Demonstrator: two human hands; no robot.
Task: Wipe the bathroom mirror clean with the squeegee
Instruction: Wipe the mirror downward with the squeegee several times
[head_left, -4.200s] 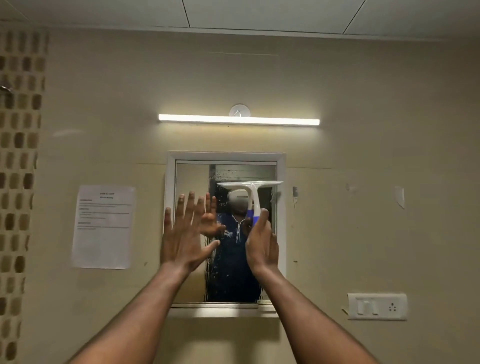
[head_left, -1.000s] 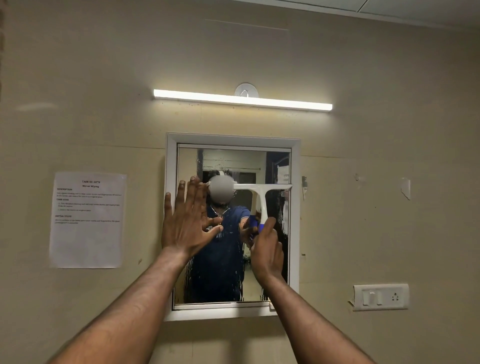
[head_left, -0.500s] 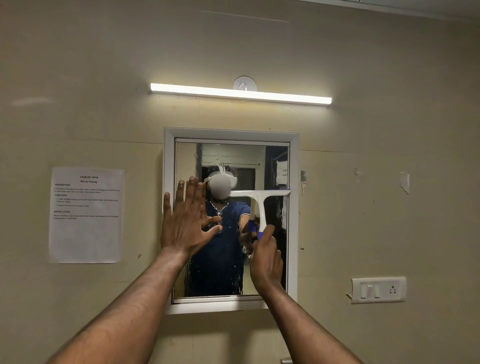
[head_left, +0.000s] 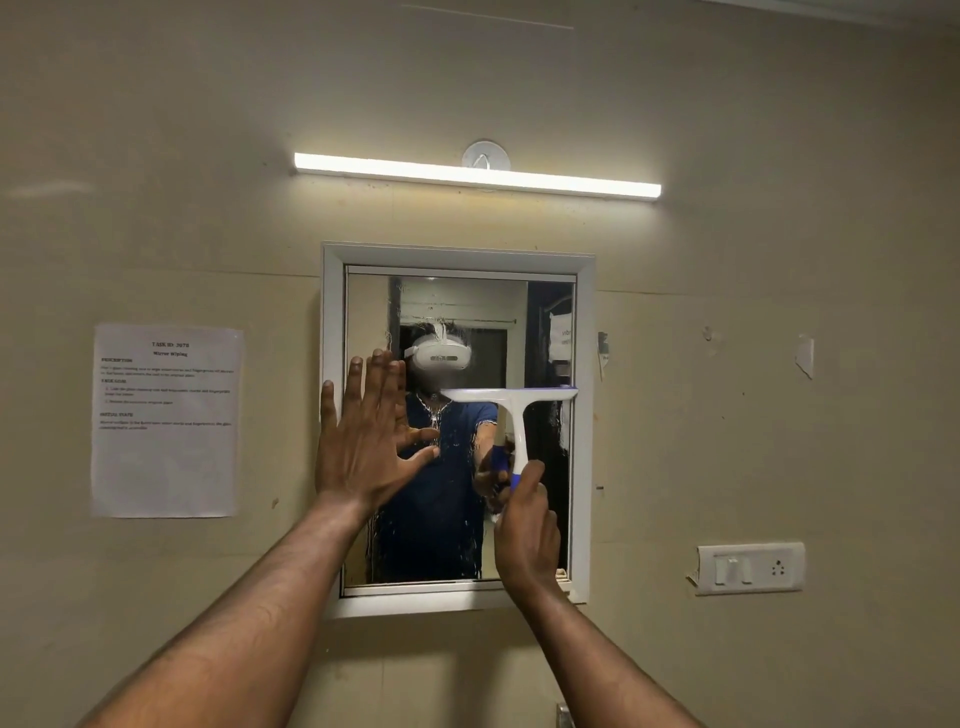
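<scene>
A white-framed mirror (head_left: 584, 415) hangs on the beige wall, its glass streaked with water drops in the lower middle. My right hand (head_left: 527, 535) grips the blue-ended handle of a white T-shaped squeegee (head_left: 514, 410). Its blade lies level against the right half of the glass, about mid-height. My left hand (head_left: 363, 441) is flat with fingers spread, resting on the mirror's left edge and frame. The reflection shows a person in a blue shirt wearing a white headset.
A lit tube light (head_left: 478, 174) runs above the mirror. A printed paper sheet (head_left: 166, 421) is stuck to the wall on the left. A white switch and socket plate (head_left: 750, 568) sits at the lower right.
The squeegee blade has slid down the right side of the glass over the last second. My left hand has stayed on the mirror's left edge. The view has drifted slightly.
</scene>
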